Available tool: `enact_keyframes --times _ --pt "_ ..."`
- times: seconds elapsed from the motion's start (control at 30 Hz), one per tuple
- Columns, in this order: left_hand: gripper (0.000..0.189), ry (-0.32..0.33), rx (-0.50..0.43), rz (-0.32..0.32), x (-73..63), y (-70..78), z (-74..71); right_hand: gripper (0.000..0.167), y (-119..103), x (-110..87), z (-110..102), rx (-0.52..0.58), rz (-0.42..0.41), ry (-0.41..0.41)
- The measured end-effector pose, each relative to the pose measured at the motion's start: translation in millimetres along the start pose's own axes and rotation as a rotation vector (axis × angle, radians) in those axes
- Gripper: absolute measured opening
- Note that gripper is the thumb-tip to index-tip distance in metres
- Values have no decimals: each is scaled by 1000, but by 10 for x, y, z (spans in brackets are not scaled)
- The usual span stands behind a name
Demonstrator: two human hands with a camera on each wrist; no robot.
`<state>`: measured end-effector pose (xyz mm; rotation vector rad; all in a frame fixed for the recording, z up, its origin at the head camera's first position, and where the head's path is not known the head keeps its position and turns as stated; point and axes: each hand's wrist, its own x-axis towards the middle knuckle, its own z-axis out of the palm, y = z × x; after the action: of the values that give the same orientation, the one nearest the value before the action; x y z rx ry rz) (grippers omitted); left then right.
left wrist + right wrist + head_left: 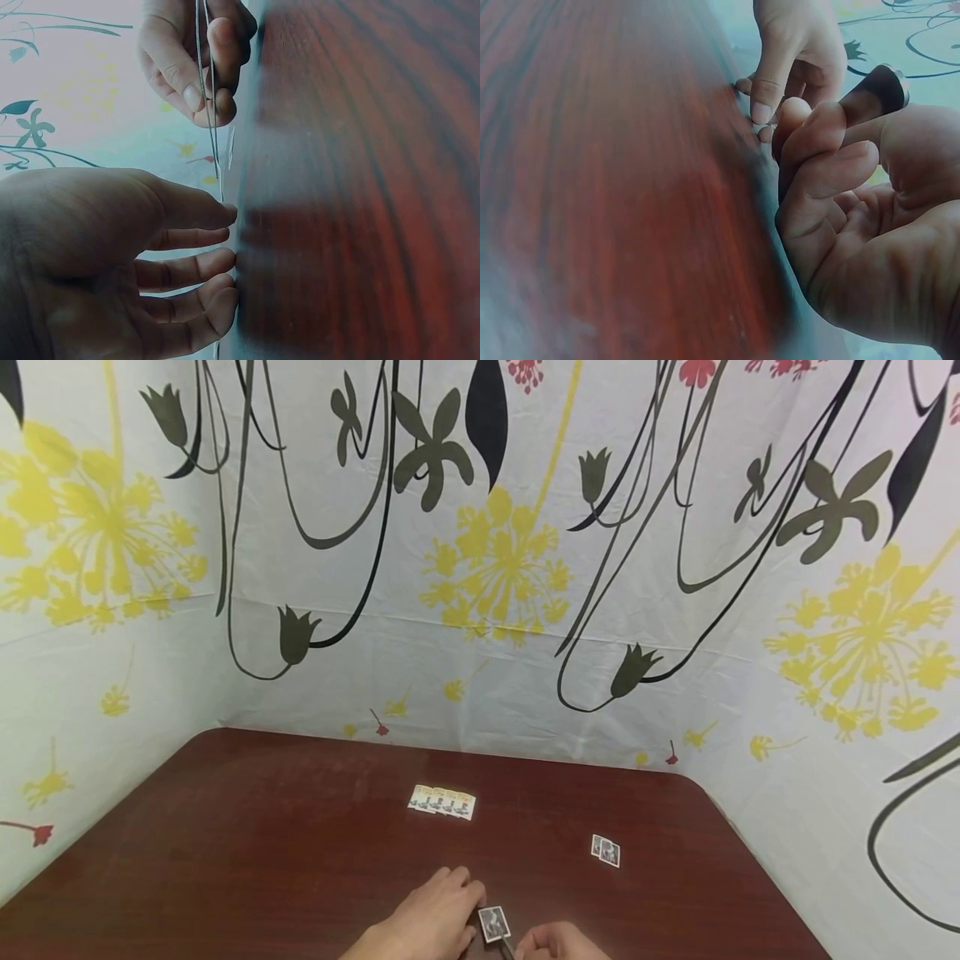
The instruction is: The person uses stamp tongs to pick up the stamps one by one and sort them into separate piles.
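My right hand (pixel 561 941) pinches a pair of metal tweezers (pixel 214 139) between thumb and fingers. The tweezers' tips meet the lower edge of a small white-bordered black-and-white picture card (pixel 494 924); I cannot tell whether they grip it. To the left of that card, my left hand (pixel 438 914) rests its fingertips on the table, fingers loosely bent. In the right wrist view, the wide end of the tweezers sticks out above the curled right fingers (pixel 825 135).
Farther back on the dark red table (pixel 262 827) lies an overlapping row of several yellow-and-white cards (pixel 442 802). Two overlapping black-and-white cards (pixel 606 851) lie to the right. A flower-patterned cloth (pixel 465 693) hangs behind and at both sides.
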<state>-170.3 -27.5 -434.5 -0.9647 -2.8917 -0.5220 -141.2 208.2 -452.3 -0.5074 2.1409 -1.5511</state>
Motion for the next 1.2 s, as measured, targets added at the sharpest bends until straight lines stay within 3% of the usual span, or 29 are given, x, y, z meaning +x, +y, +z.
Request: enact_keyframes --times 0.23,0.43,0.67,0.87,1.2 --pt "19 -9 35 15 9 -11 5 15 -17 -33 -46 -40 22 66" --pt "18 -8 58 33 11 -22 11 16 -57 -70 -99 -116 70 155" --pt "20 39 84 49 -10 -25 38 23 -68 -97 -169 -76 60 154" --pt "20 33 79 47 -13 -31 38 26 -56 -99 -190 -74 20 163" --pt "20 12 81 50 0 -35 31 24 -65 -103 -184 6 59 197"
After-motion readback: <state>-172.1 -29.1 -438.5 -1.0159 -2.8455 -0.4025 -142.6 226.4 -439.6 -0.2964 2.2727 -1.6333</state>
